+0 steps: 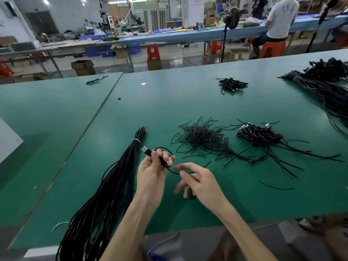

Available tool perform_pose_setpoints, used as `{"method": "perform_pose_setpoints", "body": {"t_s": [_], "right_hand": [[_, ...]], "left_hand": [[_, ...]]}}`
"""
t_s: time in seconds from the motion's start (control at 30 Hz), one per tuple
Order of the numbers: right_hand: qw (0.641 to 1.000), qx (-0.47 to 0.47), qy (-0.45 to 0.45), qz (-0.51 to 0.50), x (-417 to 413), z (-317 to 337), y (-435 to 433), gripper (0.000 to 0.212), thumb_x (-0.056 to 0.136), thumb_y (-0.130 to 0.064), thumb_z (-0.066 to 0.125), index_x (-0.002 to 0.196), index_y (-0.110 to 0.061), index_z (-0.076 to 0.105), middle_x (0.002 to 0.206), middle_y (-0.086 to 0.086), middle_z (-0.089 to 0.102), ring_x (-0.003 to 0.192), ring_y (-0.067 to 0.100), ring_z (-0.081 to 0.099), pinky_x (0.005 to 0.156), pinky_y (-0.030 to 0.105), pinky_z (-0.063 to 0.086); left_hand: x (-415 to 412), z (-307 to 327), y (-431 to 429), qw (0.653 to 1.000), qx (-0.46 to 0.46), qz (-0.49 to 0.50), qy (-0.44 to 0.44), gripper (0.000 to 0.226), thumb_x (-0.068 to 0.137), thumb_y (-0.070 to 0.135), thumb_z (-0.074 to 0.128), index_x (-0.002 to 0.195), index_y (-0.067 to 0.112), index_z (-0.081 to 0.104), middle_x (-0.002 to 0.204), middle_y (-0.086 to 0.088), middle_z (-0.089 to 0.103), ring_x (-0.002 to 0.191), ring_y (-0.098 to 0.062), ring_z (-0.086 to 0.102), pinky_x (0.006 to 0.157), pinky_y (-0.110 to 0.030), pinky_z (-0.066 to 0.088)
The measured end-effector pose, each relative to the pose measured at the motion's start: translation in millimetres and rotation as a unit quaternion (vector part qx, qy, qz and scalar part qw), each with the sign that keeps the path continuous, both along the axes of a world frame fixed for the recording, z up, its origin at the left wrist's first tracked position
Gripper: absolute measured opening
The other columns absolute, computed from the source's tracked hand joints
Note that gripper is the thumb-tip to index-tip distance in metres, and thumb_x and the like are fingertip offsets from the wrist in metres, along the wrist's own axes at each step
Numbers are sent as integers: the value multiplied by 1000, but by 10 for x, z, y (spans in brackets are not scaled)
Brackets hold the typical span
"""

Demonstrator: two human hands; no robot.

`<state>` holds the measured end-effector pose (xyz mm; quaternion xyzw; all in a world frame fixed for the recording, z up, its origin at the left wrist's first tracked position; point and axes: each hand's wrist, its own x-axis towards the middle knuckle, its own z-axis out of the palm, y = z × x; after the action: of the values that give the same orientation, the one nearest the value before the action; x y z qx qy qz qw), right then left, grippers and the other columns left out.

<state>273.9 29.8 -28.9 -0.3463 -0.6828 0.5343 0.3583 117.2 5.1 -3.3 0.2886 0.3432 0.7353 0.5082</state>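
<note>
My left hand (153, 172) grips a black USB cable (170, 169) just behind its silver plug (146, 150), with a small loop of the cable folded above the fingers. From there the cable runs right, under my right hand (195, 180), and its bare end lies on the green table (169, 102). The right hand hovers beside the left, with thumb and forefinger close around the cable; whether they pinch it is unclear.
A long tied bundle of black cables (113, 185) lies to the left. A pile of short black ties (203, 138) and a heap of coiled USB cables (259, 134) lie ahead. More bundles (329, 85) sit far right, and a small pile (232, 84) lies farther back.
</note>
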Motion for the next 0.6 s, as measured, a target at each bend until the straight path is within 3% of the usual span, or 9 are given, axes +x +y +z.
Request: {"method": "perform_pose_setpoints", "body": {"t_s": [0.13,0.2,0.33,0.43,0.53,0.6], "right_hand": [[999,24,-8,-41,-14,-33,-12,18,106,-23,54,121,-30,61,72,2,76,45,21,58,55,23,47],[998,36,-3,-57,-20,-47,-12,24,104,-27,58,128,-32,55,69,1,73,40,18,54,51,25,46],[988,114,-13,-99,-48,-67,-6,41,99,-34,66,138,-34,52,64,-4,55,53,10,48,55,29,46],[982,147,-22,-116,-46,-72,-3,53,97,-29,70,144,-41,49,80,-7,48,67,14,48,65,20,47],[985,142,-10,-98,-28,-74,12,66,97,-8,67,147,-47,48,112,-9,45,83,13,57,76,18,50],[990,113,12,-78,-36,-57,14,70,98,4,58,148,-44,46,120,-9,47,91,11,59,78,20,52]], "left_hand": [[37,-10,-49,999,-3,-35,8,25,102,25,43,87,10,55,77,-4,57,74,-19,60,96,-36,52],[35,-28,-73,999,-9,-47,23,26,104,25,40,88,10,55,79,-4,57,76,-19,59,92,-35,49],[65,-90,-101,994,-7,-61,87,30,105,26,40,84,10,54,79,-6,59,83,-24,59,89,-35,50],[60,-140,-107,987,10,-69,148,31,103,33,49,81,13,58,79,-9,59,87,-29,61,94,-39,49],[43,-175,-111,979,33,-86,182,32,98,42,58,81,15,60,80,-9,58,90,-32,62,97,-47,50],[35,-189,-112,976,41,-92,191,35,97,46,63,82,15,60,81,-7,59,92,-33,63,100,-49,50]]}}
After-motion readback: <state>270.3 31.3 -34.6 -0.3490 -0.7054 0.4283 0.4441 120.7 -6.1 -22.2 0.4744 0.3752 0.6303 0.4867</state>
